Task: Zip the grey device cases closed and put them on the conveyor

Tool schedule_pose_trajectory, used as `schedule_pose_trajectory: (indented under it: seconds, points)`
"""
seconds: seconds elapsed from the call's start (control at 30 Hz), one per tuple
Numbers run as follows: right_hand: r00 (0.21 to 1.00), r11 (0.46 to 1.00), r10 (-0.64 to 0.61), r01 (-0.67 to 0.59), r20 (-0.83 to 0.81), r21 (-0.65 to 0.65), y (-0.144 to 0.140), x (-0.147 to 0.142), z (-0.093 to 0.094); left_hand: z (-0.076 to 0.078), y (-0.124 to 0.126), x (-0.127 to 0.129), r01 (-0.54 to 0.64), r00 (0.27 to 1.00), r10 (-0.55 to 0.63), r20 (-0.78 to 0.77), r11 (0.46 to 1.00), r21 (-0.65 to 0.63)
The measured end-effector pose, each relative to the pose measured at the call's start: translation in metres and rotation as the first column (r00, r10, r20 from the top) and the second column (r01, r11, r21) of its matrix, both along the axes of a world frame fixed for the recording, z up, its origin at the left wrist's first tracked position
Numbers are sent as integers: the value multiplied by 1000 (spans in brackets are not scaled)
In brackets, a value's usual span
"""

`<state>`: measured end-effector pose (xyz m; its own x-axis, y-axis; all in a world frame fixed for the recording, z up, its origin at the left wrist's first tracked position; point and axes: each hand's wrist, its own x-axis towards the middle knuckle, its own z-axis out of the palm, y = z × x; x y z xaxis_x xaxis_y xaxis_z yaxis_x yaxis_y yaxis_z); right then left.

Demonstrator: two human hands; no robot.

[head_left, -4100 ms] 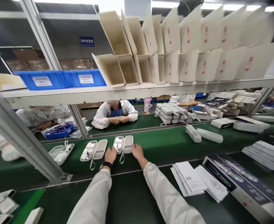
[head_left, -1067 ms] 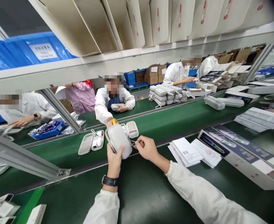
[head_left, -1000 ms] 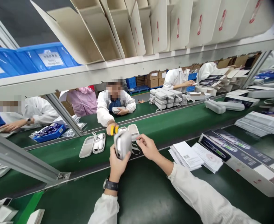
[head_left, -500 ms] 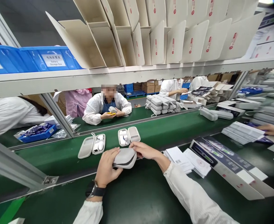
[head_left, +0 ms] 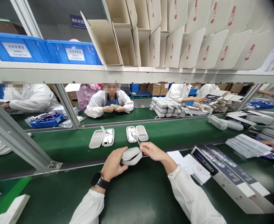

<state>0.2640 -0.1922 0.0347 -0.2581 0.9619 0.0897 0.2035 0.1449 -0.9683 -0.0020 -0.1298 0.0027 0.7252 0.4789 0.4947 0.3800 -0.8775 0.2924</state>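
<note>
A grey zip case (head_left: 130, 156) is held just above the near edge of the green bench. My left hand (head_left: 115, 163) grips it from the left, fingers over the top and thumb at the near side. The case's lid is nearly closed, with a gap along its right end. At the far right corner of the case, my right hand (head_left: 152, 151) pinches its edge or zipper pull; its fingertips hide which. Beyond lie two opened cases, the left case (head_left: 96, 139) and the right case (head_left: 142, 133), both with white parts inside.
White leaflets (head_left: 193, 166) and dark printed box sleeves (head_left: 230, 174) lie to my right. Overhead, a shelf (head_left: 127, 73) carries open cartons (head_left: 188, 49) and blue bins (head_left: 71, 53). Stacked grey cases (head_left: 165, 106) stand across the bench, near a seated co-worker (head_left: 110, 99). A slanted metal post (head_left: 18, 133) stands left.
My view has turned slightly left. Both hands still hold the case, which has tilted a little, and its gap now shows more at the right end. The co-worker's hands opposite have shifted.
</note>
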Motion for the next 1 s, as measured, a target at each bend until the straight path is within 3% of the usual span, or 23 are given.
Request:
schedule_pose_trajectory:
  seconds: [0.1,0.2,0.27,0.3,0.37,0.47,0.53,0.6,0.7,0.8,0.93,1.0]
  points:
    - [937,976,-135,70,323,205,-19,-11,20,10,-6,6,-100,988,105,-115,994,43]
    - [706,906,-379,152,599,395,-39,-50,27,24,-23,14,-284,930,307,-203,949,136]
    - [582,861,-486,188,652,473,-47,-74,26,34,-35,18,-356,890,394,-230,915,188]
    - [581,846,-509,203,635,493,-48,-81,25,40,-40,18,-367,884,408,-227,908,201]
    - [694,829,-514,251,504,500,-45,-79,24,51,-42,15,-363,902,396,-173,911,195]
    - [886,845,-455,397,93,358,-31,-48,27,63,-33,1,-370,928,362,87,923,110]
    - [892,875,-410,444,-190,195,-21,-26,27,66,-25,-8,-306,911,292,291,952,2]
    - [865,908,-361,411,-349,79,-13,-15,23,66,-21,-11,-134,898,163,409,986,-100]
    - [886,947,-303,322,-351,-3,-8,-25,12,62,-29,-4,145,861,-31,507,972,-186]
    - [929,954,-293,300,-225,-2,-12,-44,7,61,-39,5,278,832,-115,543,933,-229]
    - [970,967,-232,239,-78,90,-27,-58,20,69,-42,5,226,919,-75,386,904,-363]
    - [958,945,-287,284,-10,163,-37,-60,33,76,-42,2,168,950,-37,310,898,-407]
